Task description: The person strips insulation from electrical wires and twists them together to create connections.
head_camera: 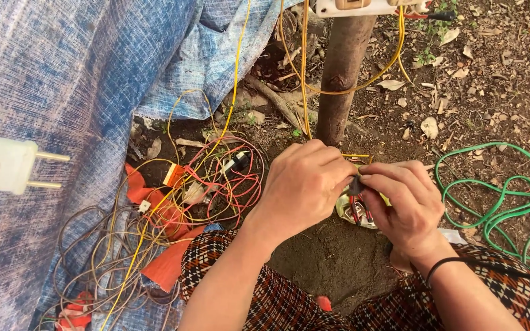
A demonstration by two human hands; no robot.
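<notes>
My left hand (305,184) and my right hand (403,202) meet in front of a brown wooden post (341,67). Together they pinch a small dark bundle of wire ends (356,186) with red strands hanging below it. Under the hands a pale round fitting (346,210) shows partly; most of it is hidden by my fingers. A yellow wire (305,55) runs down along the post toward my hands. A thin black band circles my right wrist (443,263).
A tangle of red, yellow and brown wires (197,184) lies on the dirt to the left. A green cable (498,202) coils at the right. A blue tarp (62,92) covers the left side, with a white two-pin plug (4,164) hanging close to the camera. Patterned fabric (277,294) covers my knees.
</notes>
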